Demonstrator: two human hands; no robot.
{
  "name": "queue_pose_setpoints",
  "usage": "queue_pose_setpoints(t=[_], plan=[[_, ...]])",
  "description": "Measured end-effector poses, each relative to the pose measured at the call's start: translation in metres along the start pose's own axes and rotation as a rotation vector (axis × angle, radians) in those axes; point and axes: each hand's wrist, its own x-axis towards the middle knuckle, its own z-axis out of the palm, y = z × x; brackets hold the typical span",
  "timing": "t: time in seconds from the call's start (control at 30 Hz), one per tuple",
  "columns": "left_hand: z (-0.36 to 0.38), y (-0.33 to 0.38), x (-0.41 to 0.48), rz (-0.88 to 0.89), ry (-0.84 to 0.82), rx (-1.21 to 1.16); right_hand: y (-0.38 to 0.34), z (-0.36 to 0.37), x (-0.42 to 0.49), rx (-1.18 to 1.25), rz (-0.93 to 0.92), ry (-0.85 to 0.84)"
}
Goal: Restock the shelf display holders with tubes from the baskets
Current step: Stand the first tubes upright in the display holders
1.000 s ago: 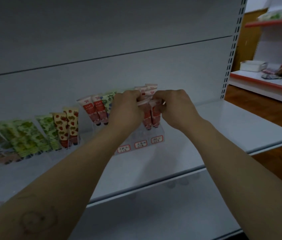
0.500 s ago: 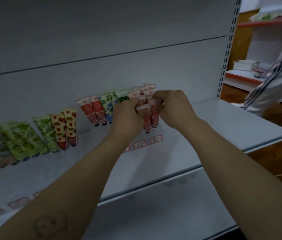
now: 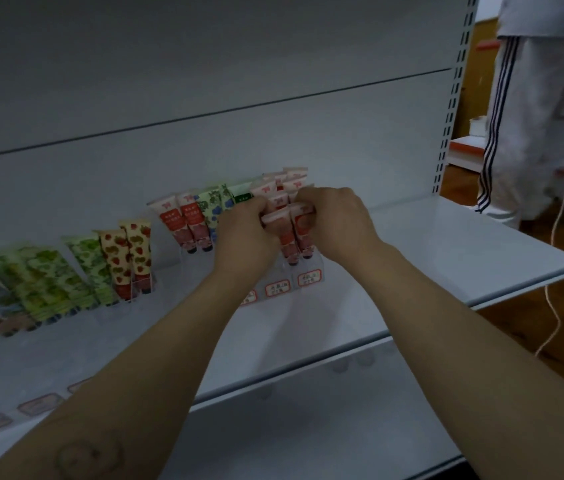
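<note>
Two pink tubes [image 3: 287, 239] in holder [image 3: 310, 277], tops pinched by left hand [image 3: 244, 233] and right hand [image 3: 334, 220] | strawberry tubes [image 3: 128, 251] left | person [image 3: 533, 116] right

Both hands [image 3: 294, 223] apparently pinching red tubes [image 3: 292, 233] in holder [image 3: 303, 275]

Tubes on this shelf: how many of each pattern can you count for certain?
Strawberry-print tubes: 2
Red-and-white tubes: 2
Total counted: 4
Not counted: green leafy tubes, too blurred; blue-flowered tubes and pink tubes, partly hidden by the left hand and right hand.
</note>
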Motion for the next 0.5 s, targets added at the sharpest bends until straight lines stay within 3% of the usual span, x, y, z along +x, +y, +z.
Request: queue_pose_setpoints(t=[0.3,0.5], plan=[[-0.037,0.011,-0.021,-0.023,-0.200,0.031,-0.010,-0.023,-0.024,0.078,0.052,-0.150],[-0.073,0.013,-0.079,0.002,-0.257,0.105,-0.050,-0.043,-0.073,-0.089,0.052,-0.173]])
